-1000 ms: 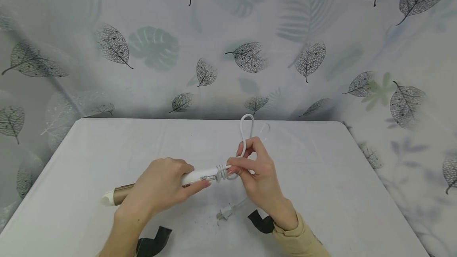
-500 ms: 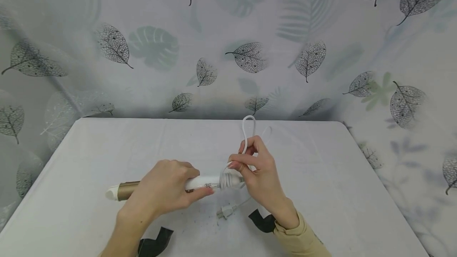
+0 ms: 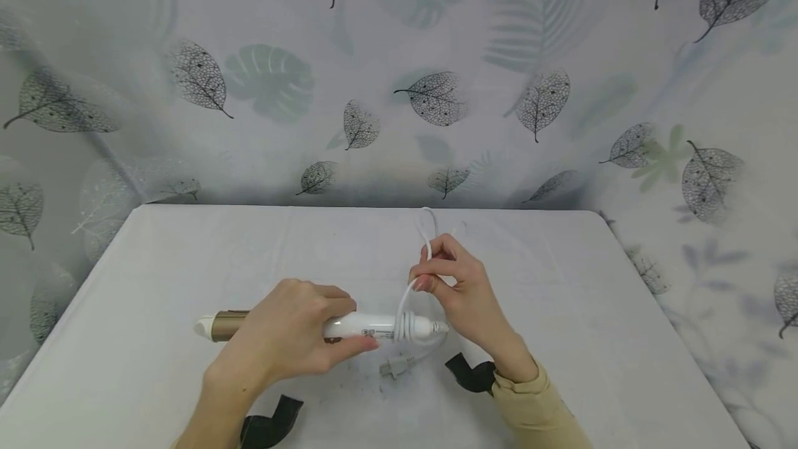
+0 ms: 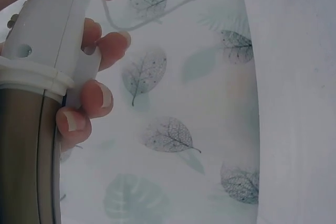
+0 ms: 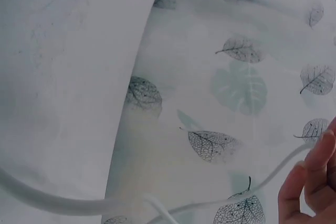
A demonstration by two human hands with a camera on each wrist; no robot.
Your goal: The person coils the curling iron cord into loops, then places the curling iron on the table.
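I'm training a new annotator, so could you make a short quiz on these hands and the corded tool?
1. Fill in: the cord is wound around the tool's white ____.
2. Which hand pinches the cord?
3. Where is the plug? A: in a hand; B: on the table; C: out of view.

Key:
1. Handle.
2. The right hand; the left hand grips the tool.
3. B.
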